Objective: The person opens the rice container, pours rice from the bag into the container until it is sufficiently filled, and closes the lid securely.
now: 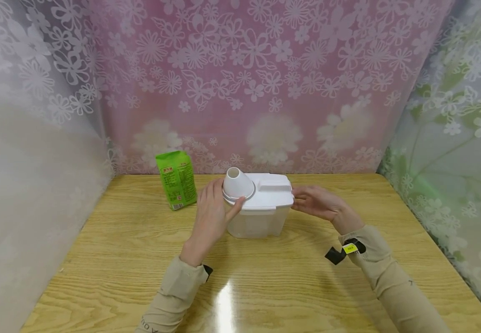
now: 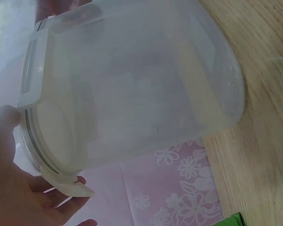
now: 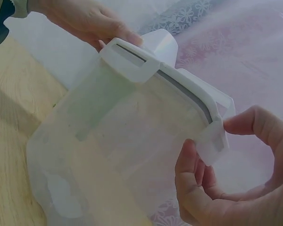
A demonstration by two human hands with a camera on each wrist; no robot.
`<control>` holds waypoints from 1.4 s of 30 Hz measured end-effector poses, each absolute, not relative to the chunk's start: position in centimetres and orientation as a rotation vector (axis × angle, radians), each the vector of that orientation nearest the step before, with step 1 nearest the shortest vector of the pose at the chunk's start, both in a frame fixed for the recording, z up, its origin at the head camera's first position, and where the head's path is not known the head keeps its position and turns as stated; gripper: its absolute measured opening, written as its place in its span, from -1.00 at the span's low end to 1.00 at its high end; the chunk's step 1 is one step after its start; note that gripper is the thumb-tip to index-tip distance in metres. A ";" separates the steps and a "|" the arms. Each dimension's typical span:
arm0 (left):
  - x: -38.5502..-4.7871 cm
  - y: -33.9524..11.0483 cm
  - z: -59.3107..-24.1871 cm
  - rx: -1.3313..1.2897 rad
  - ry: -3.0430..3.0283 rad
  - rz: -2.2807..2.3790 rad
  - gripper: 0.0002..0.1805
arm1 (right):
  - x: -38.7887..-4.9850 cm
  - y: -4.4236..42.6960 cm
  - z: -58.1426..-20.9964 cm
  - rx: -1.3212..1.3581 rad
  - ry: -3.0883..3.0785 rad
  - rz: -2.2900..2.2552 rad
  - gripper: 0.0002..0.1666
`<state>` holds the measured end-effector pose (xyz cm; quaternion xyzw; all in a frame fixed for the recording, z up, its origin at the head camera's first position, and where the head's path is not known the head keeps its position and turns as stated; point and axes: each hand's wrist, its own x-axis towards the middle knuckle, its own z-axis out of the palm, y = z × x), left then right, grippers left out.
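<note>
A translucent plastic storage container [image 1: 261,225] stands upright on the table. Its white lid [image 1: 271,198] carries a cone-shaped spout cap [image 1: 239,185] and a raised handle. My left hand [image 1: 212,210] grips the lid's left end, thumb at the front edge, fingers around the side latch [image 2: 74,189], which sticks outward. On the other end, my right hand [image 1: 317,202] pinches the right side latch [image 3: 212,143] between thumb and fingers; this flap tilts away from the wall. The front clip [image 3: 129,63] lies against the body. No contents show through the cloudy walls.
A green printed packet [image 1: 177,180] stands at the back left, just beyond my left hand. The wooden table [image 1: 140,273] ends at a pink floral curtain [image 1: 257,92] behind, with pale floral sheets at both sides. A black strap end [image 1: 335,255] hangs from the right wrist.
</note>
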<state>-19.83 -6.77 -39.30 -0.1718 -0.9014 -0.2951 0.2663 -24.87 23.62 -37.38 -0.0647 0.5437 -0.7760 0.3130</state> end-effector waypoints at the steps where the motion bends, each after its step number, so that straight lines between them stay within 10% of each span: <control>1: -19.8 -6.8 -39.3 -0.466 -2.433 -0.798 -0.28 | -24.9 23.5 -37.4 -0.175 1.433 -2.042 -0.50; 31: -19.8 -6.9 -39.2 -0.477 -2.443 -0.828 -0.27 | -24.6 23.0 -38.0 -0.158 1.687 -2.002 -0.72; 42: -19.8 -6.8 -39.3 -0.480 -2.446 -0.825 -0.28 | -23.5 22.3 -37.0 -0.325 2.239 -1.841 -0.35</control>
